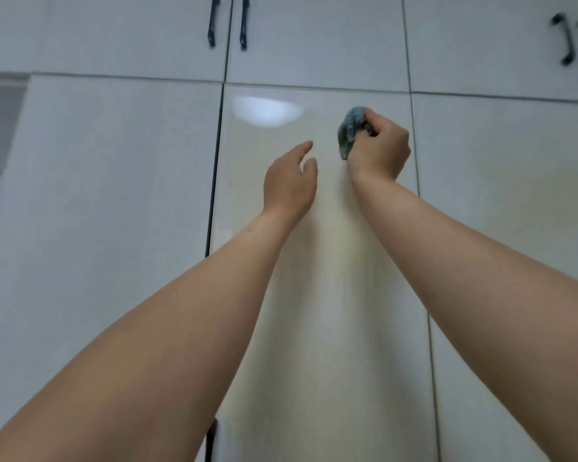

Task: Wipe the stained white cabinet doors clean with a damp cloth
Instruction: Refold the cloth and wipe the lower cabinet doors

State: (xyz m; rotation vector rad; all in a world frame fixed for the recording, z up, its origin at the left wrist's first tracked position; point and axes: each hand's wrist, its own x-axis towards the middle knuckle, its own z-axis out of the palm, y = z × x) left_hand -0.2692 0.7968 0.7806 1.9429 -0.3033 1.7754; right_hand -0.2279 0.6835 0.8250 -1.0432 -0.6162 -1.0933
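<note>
Now right hand (382, 150) fingers clutch the cloth (350, 131); left hand (289, 185) relaxed, empty.

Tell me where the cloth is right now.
In the head view, the cloth is bunched in the right hand, held against the upper right part of the middle cabinet door, right of the bright reflection.

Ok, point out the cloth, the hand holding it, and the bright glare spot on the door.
cloth (349, 131): head view, middle of the bunched blue-grey fabric.
right hand (382, 150): head view, back of the hand.
glare spot (267, 110): head view, centre of the reflection.
</note>
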